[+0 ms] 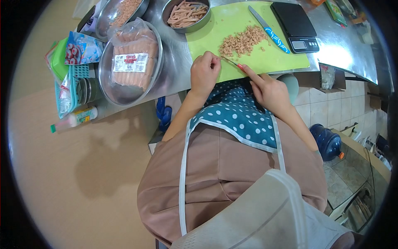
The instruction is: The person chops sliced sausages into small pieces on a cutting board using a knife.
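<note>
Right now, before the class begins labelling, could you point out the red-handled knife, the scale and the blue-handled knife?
Red-handled knife (240, 66): head view, on its red handle.
Scale (293, 25): head view, on its black top.
Blue-handled knife (274, 36): head view, on its patterned handle.

This is a kitchen: a stainless-steel table (346, 52) carries a green cutting board (290, 62) with chopped sausage (244, 40), a blue-handled knife (277, 39), a digital kitchen scale (292, 25), a metal bowl (195, 28) of sausage strips (186, 15) and a labelled pack of sausages (134, 79). A polka-dot apron (232, 114), pale tiles (319, 112) and a large blue water jug (327, 142) also show it.
</note>
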Demonstrator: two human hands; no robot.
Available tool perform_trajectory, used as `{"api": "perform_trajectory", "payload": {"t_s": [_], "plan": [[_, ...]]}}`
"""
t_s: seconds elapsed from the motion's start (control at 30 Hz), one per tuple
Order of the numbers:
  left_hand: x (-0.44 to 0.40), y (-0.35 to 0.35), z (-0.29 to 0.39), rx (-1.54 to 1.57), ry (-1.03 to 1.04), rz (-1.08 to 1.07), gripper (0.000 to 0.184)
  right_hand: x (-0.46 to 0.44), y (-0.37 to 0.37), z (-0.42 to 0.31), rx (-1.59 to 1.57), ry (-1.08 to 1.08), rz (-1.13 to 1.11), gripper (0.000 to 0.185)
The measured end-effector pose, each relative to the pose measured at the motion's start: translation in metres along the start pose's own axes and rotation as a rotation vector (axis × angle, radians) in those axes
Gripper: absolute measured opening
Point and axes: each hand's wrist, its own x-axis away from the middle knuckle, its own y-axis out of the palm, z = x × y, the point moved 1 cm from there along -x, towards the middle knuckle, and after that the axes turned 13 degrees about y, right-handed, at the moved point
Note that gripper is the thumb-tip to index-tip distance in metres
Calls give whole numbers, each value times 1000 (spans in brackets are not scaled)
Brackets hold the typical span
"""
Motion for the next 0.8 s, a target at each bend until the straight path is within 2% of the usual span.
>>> {"api": "perform_trajectory", "payload": {"t_s": [0.2, 0.5, 0.57, 0.6, 0.67, 0.7, 0.77, 0.8], "plan": [[0, 0, 1, 32, -3, -8, 18, 6, -14, 5, 10, 29, -51, 54], [0, 0, -2, -20, 80, -26, 16, 3, -9, 6, -47, -10, -3, 51], [-1, 1, -1, -47, 64, -41, 14, 7, -17, 15, -54, 68, -142, 50], [-3, 1, 1, -43, 66, -41, 14, 7, -17, 21, -51, 71, -141, 50], [-9, 0, 5, 50, 40, -58, 10, 3, -16, 30, -258, 52, -36, 49], [-12, 2, 6, 49, 43, -55, 10, 2, -21, 29, -258, 49, -32, 49], [-17, 4, 8, 90, 116, 27, 14, -2, -33, 27, -135, 225, -101, 48], [-21, 3, 10, 88, 120, 29, 14, -3, -32, 29, -136, 223, -97, 48]]}}
